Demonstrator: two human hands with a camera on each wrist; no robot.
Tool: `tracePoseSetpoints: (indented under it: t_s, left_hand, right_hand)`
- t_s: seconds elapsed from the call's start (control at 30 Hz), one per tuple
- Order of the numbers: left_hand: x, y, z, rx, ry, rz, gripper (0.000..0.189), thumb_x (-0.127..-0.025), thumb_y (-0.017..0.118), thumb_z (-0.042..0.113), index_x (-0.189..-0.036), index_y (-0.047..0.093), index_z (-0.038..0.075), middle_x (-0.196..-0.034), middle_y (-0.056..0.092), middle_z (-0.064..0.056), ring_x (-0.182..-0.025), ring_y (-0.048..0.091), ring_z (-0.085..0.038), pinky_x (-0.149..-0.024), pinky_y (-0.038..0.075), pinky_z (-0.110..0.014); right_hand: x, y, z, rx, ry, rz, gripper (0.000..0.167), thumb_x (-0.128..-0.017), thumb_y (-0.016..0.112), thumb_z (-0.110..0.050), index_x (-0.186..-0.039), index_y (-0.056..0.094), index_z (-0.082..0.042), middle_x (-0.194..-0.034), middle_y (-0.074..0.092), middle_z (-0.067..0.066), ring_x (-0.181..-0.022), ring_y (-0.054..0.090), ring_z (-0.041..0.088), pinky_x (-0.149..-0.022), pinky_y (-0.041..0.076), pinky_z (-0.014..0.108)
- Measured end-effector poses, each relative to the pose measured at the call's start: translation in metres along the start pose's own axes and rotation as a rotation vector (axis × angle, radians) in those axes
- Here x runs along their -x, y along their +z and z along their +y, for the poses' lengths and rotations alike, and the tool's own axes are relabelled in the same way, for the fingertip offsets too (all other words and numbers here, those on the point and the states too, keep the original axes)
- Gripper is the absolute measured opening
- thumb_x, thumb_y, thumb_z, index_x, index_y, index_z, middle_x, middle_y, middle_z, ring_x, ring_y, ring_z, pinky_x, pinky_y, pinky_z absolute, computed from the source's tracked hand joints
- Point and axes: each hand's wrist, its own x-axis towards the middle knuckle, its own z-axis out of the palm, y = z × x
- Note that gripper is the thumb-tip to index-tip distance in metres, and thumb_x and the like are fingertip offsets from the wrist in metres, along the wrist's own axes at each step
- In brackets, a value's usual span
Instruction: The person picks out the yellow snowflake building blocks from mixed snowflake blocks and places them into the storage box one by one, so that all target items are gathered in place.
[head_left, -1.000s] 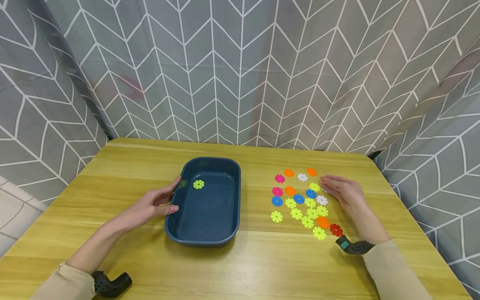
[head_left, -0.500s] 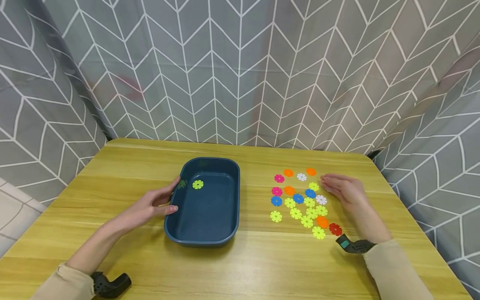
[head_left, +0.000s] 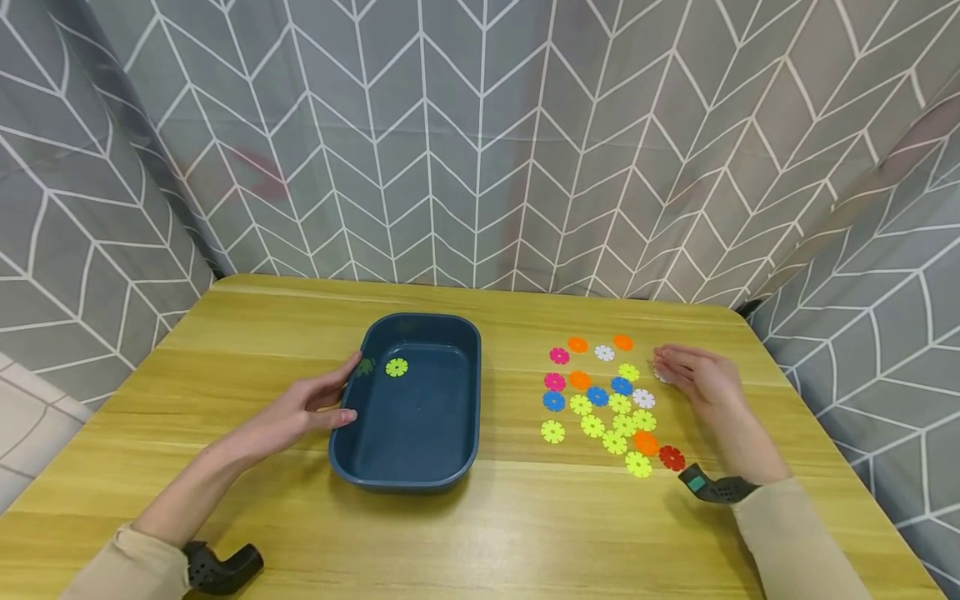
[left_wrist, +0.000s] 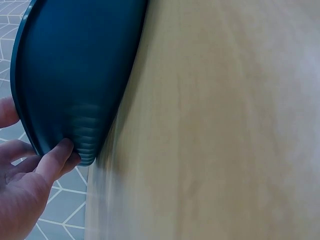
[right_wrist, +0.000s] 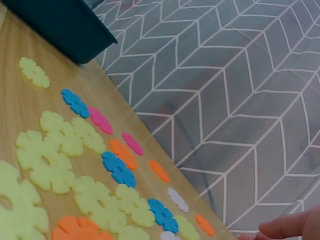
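In the head view my left hand (head_left: pixel 318 404) grips the left wall of a dark blue plastic bin (head_left: pixel 408 486), thumb over the rim and fingers outside. A yellow-green interlocking disc (head_left: pixel 397 367) lies on the bin floor. At the right, my right hand (head_left: pixel 701 379) pinches a white interlocking disc (head_left: pixel 660 377) by the fingertips, close to the table; the hand partly covers it. Just left of that hand lie several notched flower-shaped discs: yellow-green (head_left: pixel 624 426), orange (head_left: pixel 647 444), blue (head_left: pixel 597 397), pink (head_left: pixel 555 382), white (head_left: pixel 643 399) and one red disc (head_left: pixel 672 458).
The discs lie flat on a wooden table (head_left: pixel 510 533), right of the bin, some touching each other. A grey curtain (head_left: pixel 480 167) with white zigzag lines hangs along the back and sides. Black wrist devices (head_left: pixel 221 571) sit on both forearms.
My right hand has shifted slightly right, and the white disc at its fingertips has moved with it. My left hand, the bin and the other discs stay in place.
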Motion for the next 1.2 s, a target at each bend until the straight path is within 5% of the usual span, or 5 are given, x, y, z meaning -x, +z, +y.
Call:
tracePoseSetpoints:
  t_s: [0.23,0.53,0.67,0.87,1.2]
  left_hand:
    - [0.000,0.000,0.000,-0.020,-0.014,0.006,0.079,-0.100,0.060,0.017,-0.160,0.011,0.004,-0.164,0.011,-0.026,-0.145,0.026,-0.049,-0.103,0.046,-0.023]
    - [-0.003,0.001,-0.003,0.012,-0.026,0.001,0.080,-0.100,0.060,0.017,-0.160,0.009,0.005,-0.165,0.007,-0.024,-0.147,0.019,-0.049,-0.096,0.038,-0.007]
    - [-0.003,0.001,-0.003,0.018,-0.021,-0.003,0.080,-0.100,0.060,0.016,-0.160,0.008,0.004,-0.165,0.007,-0.024,-0.147,0.018,-0.049,-0.096,0.038,-0.008]
    - [-0.003,0.001,-0.003,0.014,-0.023,0.001,0.080,-0.100,0.060,0.016,-0.160,0.009,0.004,-0.165,0.008,-0.025,-0.147,0.020,-0.049,-0.096,0.039,-0.008]
    - [-0.002,0.001,-0.002,0.015,-0.017,0.003,0.080,-0.099,0.061,0.016,-0.160,0.010,0.005,-0.165,0.009,-0.025,-0.147,0.021,-0.049,-0.096,0.039,-0.008]
  right_hand:
    - [0.002,0.007,0.006,0.100,-0.018,-0.010,0.023,-0.094,0.063,0.004,-0.086,0.077,-0.012,-0.094,0.078,0.003,-0.092,0.075,0.013,-0.085,0.057,0.028]
    - [0.002,0.010,0.007,0.188,-0.059,0.040,0.021,-0.093,0.066,0.002,-0.085,0.076,-0.015,-0.090,0.077,-0.002,-0.088,0.075,0.010,-0.082,0.057,0.025]
    - [0.002,0.013,0.009,0.234,-0.054,0.026,0.016,-0.092,0.066,0.004,-0.101,0.076,-0.005,-0.090,0.077,-0.003,-0.088,0.075,0.009,-0.082,0.058,0.024]
    - [0.000,0.018,0.018,0.441,-0.078,0.060,0.055,-0.090,0.070,0.001,-0.138,0.047,0.016,-0.088,0.076,-0.010,-0.088,0.072,0.002,-0.079,0.056,0.016]
    - [-0.002,0.023,0.024,0.711,-0.129,0.083,0.048,-0.091,0.070,-0.001,-0.135,0.055,0.012,-0.104,0.077,0.000,-0.084,0.069,-0.003,-0.078,0.055,0.015]
